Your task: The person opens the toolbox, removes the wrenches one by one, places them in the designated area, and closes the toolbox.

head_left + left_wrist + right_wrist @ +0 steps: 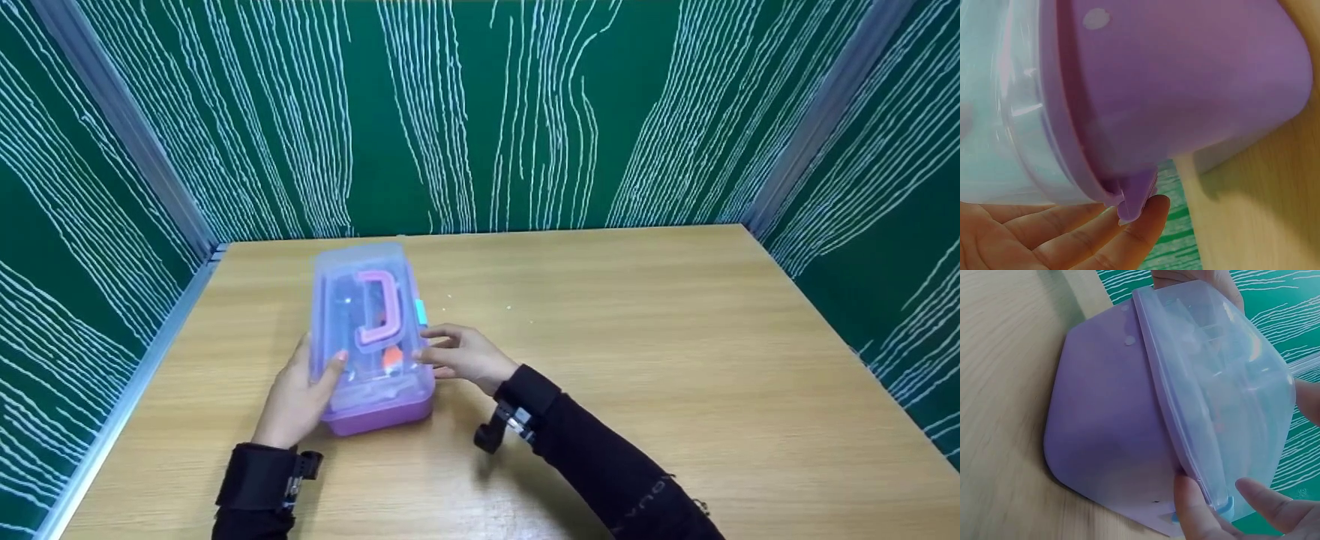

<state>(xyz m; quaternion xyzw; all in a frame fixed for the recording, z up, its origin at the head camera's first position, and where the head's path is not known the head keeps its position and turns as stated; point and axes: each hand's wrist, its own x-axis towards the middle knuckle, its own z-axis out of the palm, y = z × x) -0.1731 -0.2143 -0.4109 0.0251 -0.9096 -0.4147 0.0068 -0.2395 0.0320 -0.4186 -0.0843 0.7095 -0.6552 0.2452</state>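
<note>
A purple box (pixel 367 367) with a clear lid sits left of centre on your wooden table (pixel 637 315). Your left hand (pixel 296 397) grips its left side, thumb over the lid; your right hand (pixel 469 356), fingers loosely parted, touches the opposite side near the blue latch (pixel 421 312).

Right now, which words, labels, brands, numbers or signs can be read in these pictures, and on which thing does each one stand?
No text can be read with certainty.
Right sleeve: pale letters near the forearm's lower edge, too small and blurred to read as a word.
Right wrist device: a small pale patch, too small to tell whether anything is printed.
Storage box: no lettering visible.
</note>
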